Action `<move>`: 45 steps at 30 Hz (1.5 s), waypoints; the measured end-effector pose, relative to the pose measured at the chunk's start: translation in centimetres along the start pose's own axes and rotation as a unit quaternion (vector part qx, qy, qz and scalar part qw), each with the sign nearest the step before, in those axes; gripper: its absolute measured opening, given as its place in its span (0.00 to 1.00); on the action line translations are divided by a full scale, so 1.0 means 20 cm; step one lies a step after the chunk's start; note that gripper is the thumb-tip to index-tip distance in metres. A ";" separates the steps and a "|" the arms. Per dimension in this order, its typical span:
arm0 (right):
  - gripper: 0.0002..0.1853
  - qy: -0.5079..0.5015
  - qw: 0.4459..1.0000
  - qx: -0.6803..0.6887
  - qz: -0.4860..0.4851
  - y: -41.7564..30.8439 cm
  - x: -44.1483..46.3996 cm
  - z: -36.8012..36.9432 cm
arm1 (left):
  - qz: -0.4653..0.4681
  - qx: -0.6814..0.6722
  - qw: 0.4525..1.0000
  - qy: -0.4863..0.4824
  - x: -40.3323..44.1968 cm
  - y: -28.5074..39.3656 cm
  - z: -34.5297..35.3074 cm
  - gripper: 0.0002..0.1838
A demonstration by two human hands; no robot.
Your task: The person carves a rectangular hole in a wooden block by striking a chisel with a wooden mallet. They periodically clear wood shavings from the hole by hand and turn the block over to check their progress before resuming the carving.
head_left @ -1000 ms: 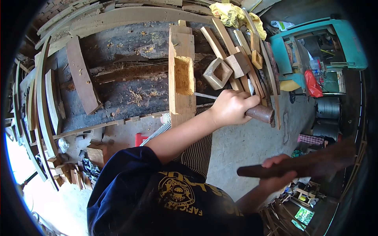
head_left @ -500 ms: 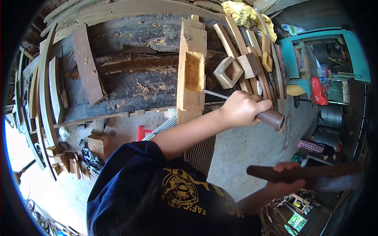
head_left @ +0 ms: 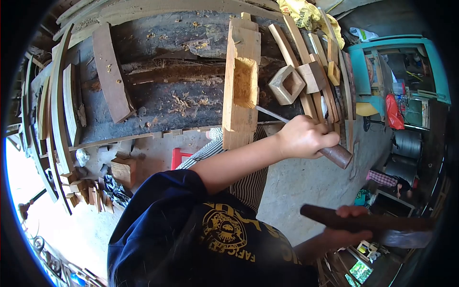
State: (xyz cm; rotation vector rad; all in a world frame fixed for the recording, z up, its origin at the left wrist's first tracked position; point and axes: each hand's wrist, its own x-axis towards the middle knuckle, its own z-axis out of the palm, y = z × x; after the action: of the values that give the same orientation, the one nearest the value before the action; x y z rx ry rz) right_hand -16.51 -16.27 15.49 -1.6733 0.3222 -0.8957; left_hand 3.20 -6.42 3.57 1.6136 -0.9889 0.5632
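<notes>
With the chisel (head_left: 272, 114) gripped in the closed left hand (head_left: 306, 137) and the club (head_left: 325, 216) in the curled right hand (head_left: 346, 236), the block (head_left: 241, 123) laid across the surface (head_left: 165, 112) could be chipped by a skewed blow.

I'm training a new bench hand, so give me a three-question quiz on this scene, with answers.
1. What does the left hand hold: (a) a yellow bag, (b) a brown-handled metal chisel, (c) a red stool?
2. True or false: the dark wooden bar in the right hand touches the chisel.
3. Fill in: the chisel's tip is at the edge of a rectangular ____ cut into the pale wooden beam.

Key: 1 b; 2 false; 3 hollow.
</notes>
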 end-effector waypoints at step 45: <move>0.32 -0.054 0.963 -0.189 0.182 0.24 -0.57 -0.08 | 0.134 0.020 0.990 -0.034 -0.24 0.05 0.03 0.15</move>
State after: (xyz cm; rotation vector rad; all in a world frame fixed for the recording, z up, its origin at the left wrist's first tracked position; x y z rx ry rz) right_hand -24.15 -11.63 6.81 -1.9180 0.7357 -0.4830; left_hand -0.36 -5.63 0.14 1.5542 -1.2622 0.7180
